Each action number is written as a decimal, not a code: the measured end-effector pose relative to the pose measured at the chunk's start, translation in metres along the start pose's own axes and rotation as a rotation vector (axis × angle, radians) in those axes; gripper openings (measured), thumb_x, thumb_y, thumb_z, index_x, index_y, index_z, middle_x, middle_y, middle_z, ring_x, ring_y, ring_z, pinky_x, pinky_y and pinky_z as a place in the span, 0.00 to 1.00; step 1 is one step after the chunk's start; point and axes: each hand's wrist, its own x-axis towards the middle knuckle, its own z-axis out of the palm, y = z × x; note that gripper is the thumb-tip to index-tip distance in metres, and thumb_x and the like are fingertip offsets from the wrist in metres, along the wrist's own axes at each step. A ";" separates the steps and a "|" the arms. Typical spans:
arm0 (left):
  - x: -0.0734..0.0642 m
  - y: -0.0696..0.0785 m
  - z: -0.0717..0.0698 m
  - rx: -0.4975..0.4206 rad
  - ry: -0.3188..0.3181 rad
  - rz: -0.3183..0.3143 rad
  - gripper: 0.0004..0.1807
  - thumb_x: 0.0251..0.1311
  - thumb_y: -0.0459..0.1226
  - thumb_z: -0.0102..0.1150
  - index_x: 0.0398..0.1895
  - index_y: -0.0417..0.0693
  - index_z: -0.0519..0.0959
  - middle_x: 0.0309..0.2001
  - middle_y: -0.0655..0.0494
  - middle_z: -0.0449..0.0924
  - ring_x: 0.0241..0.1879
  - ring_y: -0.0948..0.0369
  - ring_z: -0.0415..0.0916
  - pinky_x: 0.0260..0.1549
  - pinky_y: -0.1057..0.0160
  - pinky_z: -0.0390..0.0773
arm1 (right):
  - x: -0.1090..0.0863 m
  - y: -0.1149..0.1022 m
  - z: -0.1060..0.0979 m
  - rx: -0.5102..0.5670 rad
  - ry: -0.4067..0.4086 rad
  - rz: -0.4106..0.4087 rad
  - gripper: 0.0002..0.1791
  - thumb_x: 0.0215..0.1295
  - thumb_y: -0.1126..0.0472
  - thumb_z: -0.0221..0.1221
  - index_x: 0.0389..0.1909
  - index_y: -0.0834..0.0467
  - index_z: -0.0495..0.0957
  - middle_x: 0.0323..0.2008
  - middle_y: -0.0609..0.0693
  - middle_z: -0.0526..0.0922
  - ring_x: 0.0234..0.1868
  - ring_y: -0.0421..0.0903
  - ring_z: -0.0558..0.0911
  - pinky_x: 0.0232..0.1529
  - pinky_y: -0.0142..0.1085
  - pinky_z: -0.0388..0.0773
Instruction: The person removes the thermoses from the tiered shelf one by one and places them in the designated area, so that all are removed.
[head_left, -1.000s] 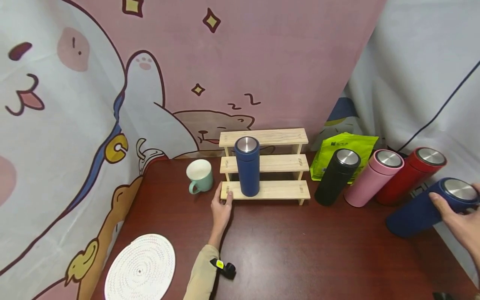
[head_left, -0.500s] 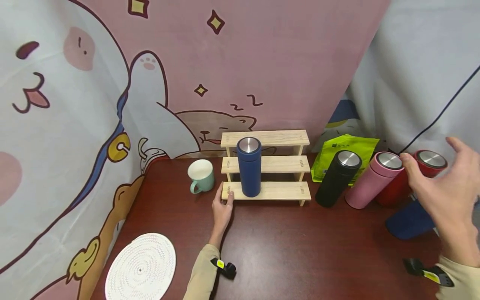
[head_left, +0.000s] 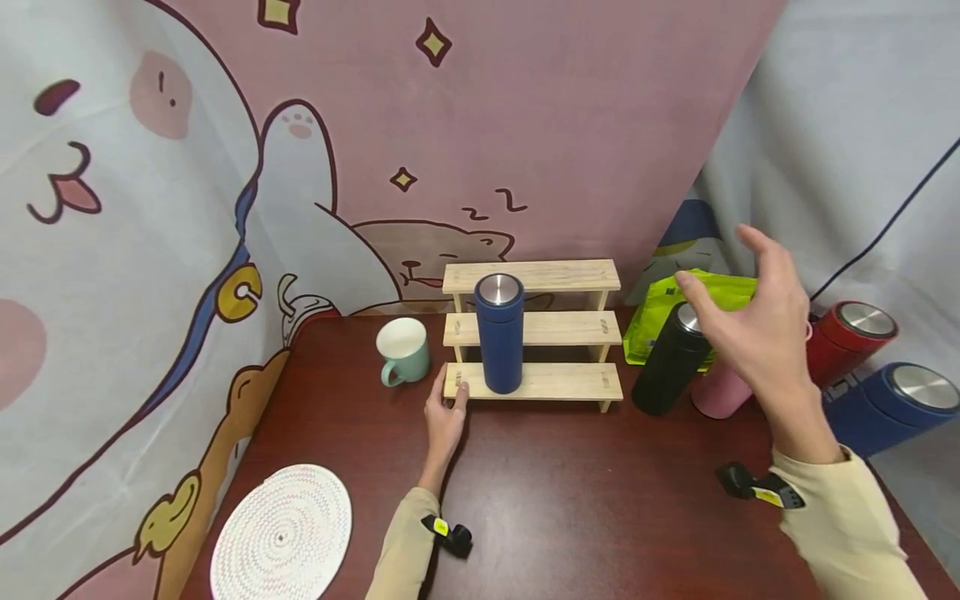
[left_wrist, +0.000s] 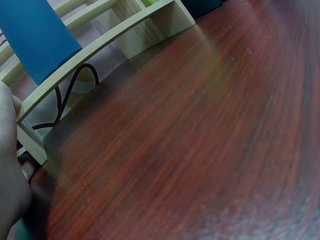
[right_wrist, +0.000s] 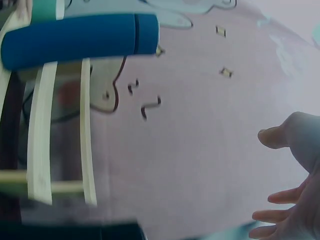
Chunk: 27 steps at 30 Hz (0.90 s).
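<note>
A three-tier wooden display rack (head_left: 562, 382) stands on the table, with an upright blue thermos (head_left: 502, 350) on its lowest tier. My left hand (head_left: 444, 417) grips that tier's left end, thumb on top; the left wrist view shows only part of this hand. In the air at the right, my right hand (head_left: 765, 350) holds nothing, fingers and thumb spread apart. Behind it in the head view are a black thermos (head_left: 663, 371) and a pink thermos (head_left: 720, 393), largely hidden. A red thermos (head_left: 843, 342) and a second blue thermos (head_left: 885, 412) stand farther right.
Left of the rack is a mint-green mug (head_left: 405, 358). A round white woven mat (head_left: 281, 533) lies near the table's left edge. A bright green pouch (head_left: 648, 321) leans behind the black thermos. Printed cloth hangs behind the table, and a dark cord (head_left: 892, 217) crosses the right side.
My right hand has let go of the second blue thermos at the far right and moved left and up, its fingers spread. My left hand has stayed at the rack.
</note>
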 end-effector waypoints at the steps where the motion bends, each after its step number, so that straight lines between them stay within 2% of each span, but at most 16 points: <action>1: 0.000 0.000 0.000 0.002 0.003 0.001 0.31 0.68 0.34 0.62 0.74 0.42 0.68 0.67 0.46 0.76 0.61 0.54 0.75 0.59 0.50 0.75 | 0.001 -0.004 0.005 0.007 -0.020 -0.004 0.41 0.61 0.53 0.68 0.74 0.58 0.65 0.71 0.59 0.70 0.72 0.59 0.67 0.73 0.57 0.59; 8: 0.000 0.003 0.002 0.018 0.006 0.000 0.31 0.69 0.31 0.59 0.74 0.37 0.65 0.69 0.39 0.73 0.65 0.47 0.72 0.62 0.42 0.71 | 0.002 -0.028 0.043 0.072 -0.133 -0.058 0.43 0.61 0.52 0.69 0.74 0.60 0.64 0.71 0.61 0.70 0.70 0.62 0.68 0.70 0.61 0.61; 14: 0.000 0.003 0.002 0.013 -0.002 -0.002 0.31 0.70 0.31 0.59 0.75 0.36 0.64 0.69 0.39 0.72 0.65 0.47 0.72 0.62 0.42 0.71 | -0.004 -0.038 0.077 0.130 -0.238 -0.093 0.44 0.60 0.53 0.71 0.74 0.60 0.63 0.71 0.62 0.69 0.72 0.61 0.67 0.69 0.61 0.62; 20: 0.000 0.003 0.001 0.012 0.002 0.008 0.31 0.69 0.34 0.61 0.74 0.42 0.67 0.69 0.46 0.74 0.66 0.52 0.72 0.63 0.45 0.72 | -0.014 -0.044 0.107 0.195 -0.348 -0.073 0.45 0.61 0.52 0.71 0.75 0.62 0.61 0.72 0.61 0.68 0.74 0.60 0.66 0.71 0.59 0.62; 27: -0.001 0.002 -0.001 0.008 -0.003 0.011 0.31 0.69 0.34 0.61 0.74 0.40 0.67 0.69 0.45 0.74 0.66 0.52 0.72 0.63 0.46 0.72 | -0.023 -0.053 0.132 0.233 -0.446 -0.025 0.47 0.61 0.47 0.70 0.76 0.59 0.60 0.74 0.57 0.67 0.74 0.56 0.66 0.71 0.54 0.65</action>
